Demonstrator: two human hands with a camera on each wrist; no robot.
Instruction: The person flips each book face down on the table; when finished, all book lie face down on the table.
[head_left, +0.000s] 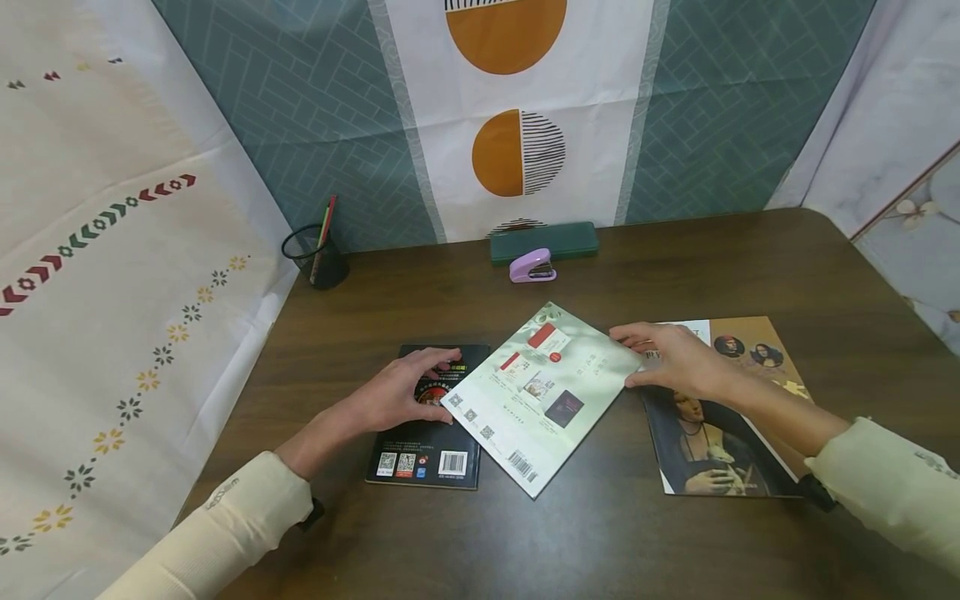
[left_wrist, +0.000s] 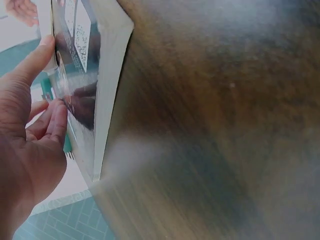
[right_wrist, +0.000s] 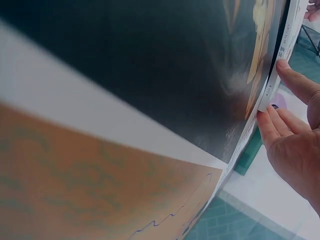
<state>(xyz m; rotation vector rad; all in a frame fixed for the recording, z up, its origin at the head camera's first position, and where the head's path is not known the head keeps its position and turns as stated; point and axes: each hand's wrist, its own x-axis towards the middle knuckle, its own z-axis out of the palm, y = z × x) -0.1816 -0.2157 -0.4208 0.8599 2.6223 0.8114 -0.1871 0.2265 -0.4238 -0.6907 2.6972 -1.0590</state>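
Observation:
A pale green book (head_left: 555, 392) lies slanted in the middle of the table, its left corner over a black book (head_left: 427, 454). My right hand (head_left: 678, 358) grips the pale green book's right corner between thumb and fingers; the right wrist view shows them at the end of its white spine (right_wrist: 275, 82). My left hand (head_left: 405, 387) is spread over the black book, thumb beside the pale green book's left corner and fingers loosely bent. Under my right forearm lies a magazine (head_left: 705, 467) with a painted portrait on its cover.
At the back stand a lilac stapler (head_left: 531, 267) and a dark green case (head_left: 544, 242). A black mesh pen cup (head_left: 330, 268) with pencils is at the back left. Patterned cloth (head_left: 322, 108) hangs behind the brown table (head_left: 585, 550).

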